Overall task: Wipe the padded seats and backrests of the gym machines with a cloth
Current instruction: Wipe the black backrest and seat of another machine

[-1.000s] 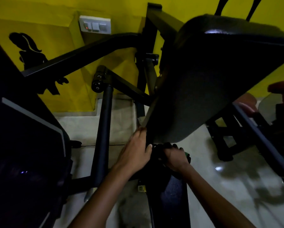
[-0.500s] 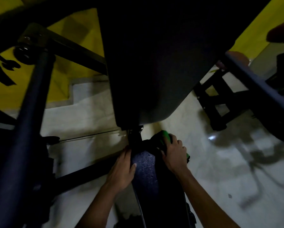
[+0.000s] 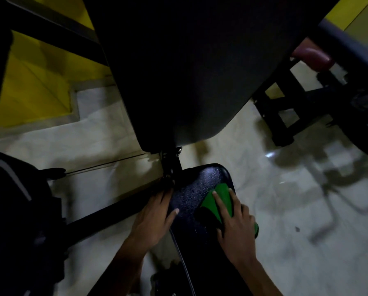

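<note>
A black textured seat pad [image 3: 194, 190] lies low in the middle, under a large black tilted backrest pad [image 3: 189, 67]. A green cloth [image 3: 218, 198] lies on the seat's right side. My right hand [image 3: 235, 226] presses flat on the cloth with straight fingers. My left hand [image 3: 154, 216] rests on the seat's left edge, thumb on the top surface and fingers along the side, beside the black bracket [image 3: 170, 167] that joins seat and backrest.
Black machine frame bars [image 3: 106, 218] cross the pale floor [image 3: 285, 210] at left. Another black frame [image 3: 283, 116] and a dark red pad [image 3: 312, 53] stand at upper right. A yellow wall [image 3: 37, 90] runs behind. A dark machine body [image 3: 14, 210] fills the left edge.
The view dropped closer to the seat. My right hand spread flat and slid the green cloth down the seat's right side. My left hand stayed on the left edge.
</note>
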`<state>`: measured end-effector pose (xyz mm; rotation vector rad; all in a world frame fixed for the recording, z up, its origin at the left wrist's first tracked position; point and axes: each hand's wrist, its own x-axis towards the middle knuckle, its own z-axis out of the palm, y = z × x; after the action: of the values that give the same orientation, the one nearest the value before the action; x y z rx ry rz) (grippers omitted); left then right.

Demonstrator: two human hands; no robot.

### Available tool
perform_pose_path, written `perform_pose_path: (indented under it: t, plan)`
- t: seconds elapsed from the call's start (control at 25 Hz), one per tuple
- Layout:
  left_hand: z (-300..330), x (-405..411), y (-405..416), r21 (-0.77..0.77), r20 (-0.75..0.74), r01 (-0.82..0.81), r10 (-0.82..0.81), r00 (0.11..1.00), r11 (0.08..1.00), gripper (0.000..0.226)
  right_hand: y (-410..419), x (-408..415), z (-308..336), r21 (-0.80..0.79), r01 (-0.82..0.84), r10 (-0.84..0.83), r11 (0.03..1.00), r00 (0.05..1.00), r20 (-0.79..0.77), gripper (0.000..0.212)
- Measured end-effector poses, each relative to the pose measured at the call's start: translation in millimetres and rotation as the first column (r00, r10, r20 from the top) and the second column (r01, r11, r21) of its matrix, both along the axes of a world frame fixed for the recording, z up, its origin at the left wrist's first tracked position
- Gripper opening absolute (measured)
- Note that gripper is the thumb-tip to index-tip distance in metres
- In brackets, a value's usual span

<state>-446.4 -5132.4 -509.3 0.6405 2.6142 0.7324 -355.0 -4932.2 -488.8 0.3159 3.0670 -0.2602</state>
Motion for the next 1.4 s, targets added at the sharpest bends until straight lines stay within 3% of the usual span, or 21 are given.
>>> perform_pose_path:
  t: [0.16, 0.28, 0.44, 0.52, 0.6, 0.68, 0.8, 0.92, 0.96, 1.0, 1.12, 1.28, 1.4]
  plan:
    - [-4.2, -1.0, 1.4, -0.014, -0.004, -0.017, 0.017, 1.000, 1.000, 0.073, 9.7, -63.4, 3.2, 0.050, -0.017, 0.018, 0.999, 0.999, -0.031, 0.094]
    - [-9.0, -1.0, -0.1, -0.022, -0.027, 0.003, -0.004, 1.000, 1.000, 0.073, 14.7, -110.3, 3.0, -0.019, 0.095, -0.094, 0.995, 0.995, 0.026, 0.077]
    - [-8.2, 0.4, -2.1, -0.031, -0.012, 0.019, -0.020, 1.000, 0.999, 0.075, 15.2, -51.8, -0.6, -0.028, 0.015, -0.017, 1.000, 0.998, -0.061, 0.098]
    - [-7.9, 0.0, -2.6, -0.015, -0.032, 0.028, -0.028, 0.999, 1.000, 0.073, 9.3, -2.3, -2.4, -0.041, -0.009, 0.008, 0.999, 1.000, -0.027, 0.111]
    - [-7.8, -0.9, -2.5, 0.010, -0.052, 0.019, -0.019, 0.998, 1.000, 0.072, 1.1, 29.1, -4.1, -0.032, -0.019, 0.019, 0.999, 1.000, 0.004, 0.109]
    - [-7.6, -1.4, -2.8, 0.026, -0.065, 0.024, -0.023, 0.998, 0.999, 0.072, -4.2, 25.6, -5.1, 0.018, -0.038, 0.039, 0.999, 0.998, -0.040, 0.098]
    - [-10.6, 0.3, -4.9, 0.032, -0.041, -0.002, 0.004, 0.999, 0.999, 0.073, -12.7, -41.9, -3.3, 0.096, -0.115, 0.124, 0.989, 0.988, -0.095, 0.082]
    - [-11.7, 3.4, -6.5, 0.093, -0.027, -0.051, 0.054, 0.998, 0.994, 0.074, -24.3, -106.5, 8.6, 0.080, -0.093, 0.099, 0.992, 0.992, -0.073, 0.039]
    - [-11.5, 3.8, -7.2, 0.103, -0.033, -0.042, 0.045, 0.998, 0.994, 0.073, -24.9, -110.5, 9.4, 0.073, -0.089, 0.094, 0.993, 0.993, -0.072, 0.034]
    - [-11.3, 4.0, -8.7, 0.105, -0.037, -0.024, 0.028, 0.999, 0.994, 0.073, -24.2, -102.5, 7.1, 0.088, -0.103, 0.110, 0.991, 0.991, -0.077, 0.038]
    - [-8.8, -1.7, -17.9, 0.057, -0.059, 0.036, -0.033, 0.998, 0.998, 0.079, -23.8, -33.9, 0.3, 0.116, -0.222, 0.229, 0.968, 0.973, -0.043, 0.081]
    - [-8.1, -13.5, -29.1, 0.074, -0.018, 0.142, -0.141, 0.990, 0.987, 0.081, -25.1, 37.3, -6.3, 0.080, -0.290, 0.294, 0.954, 0.955, -0.039, 0.079]
    - [-10.6, -17.4, -32.7, 0.060, -0.011, 0.159, -0.159, 0.987, 0.985, 0.081, -27.9, -11.9, -5.8, 0.163, -0.304, 0.317, 0.939, 0.946, -0.063, 0.078]
